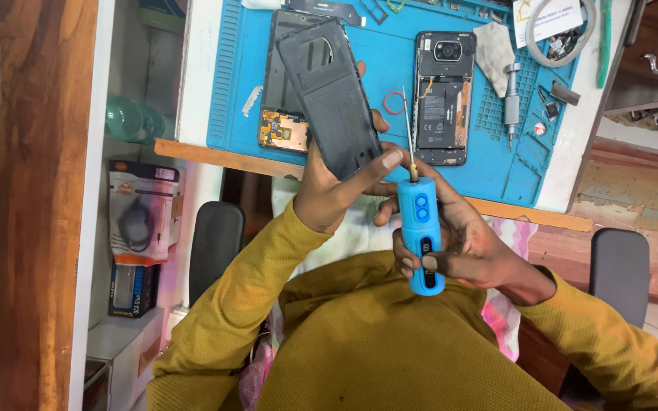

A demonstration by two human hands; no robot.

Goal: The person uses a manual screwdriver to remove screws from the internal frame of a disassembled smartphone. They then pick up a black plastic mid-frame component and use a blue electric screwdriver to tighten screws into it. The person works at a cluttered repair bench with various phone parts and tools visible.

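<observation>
Step in hand, by my read: mid-teardown of a phone, w/ back cover off and driver at the ready. L hand (pixel 329 190) closed around the lower end of a dark grey plastic phone back cover (pixel 329 97), thumb laid across its bottom edge; cover held tilted above the desk edge, inner face toward camera, camera cut-out near the top. R hand (pixel 451 236) wrapped fully round a bright blue cylindrical electric screwdriver (pixel 422 232), fingers shut on the body, thin metal bit (pixel 408 129) pointing up and away, tip just beside the cover's right edge; cannot tell if touching. Cover looks intact, matte, scuffed w/ dust, no visible cracks. On the blue silicone work mat (pixel 230 76): opened black phone body (pixel 443 95) w/ battery and camera module exposed, to the right of the cover; a second dark frame w/ gold circuit board (pixel 283 129) behind the cover; small red ring (pixel 394 103) between them; grey manual driver (pixel 511 95) further right. Next move prob. needs the bit lined up squarely on a screw head, cover kept steady or set down.
</observation>
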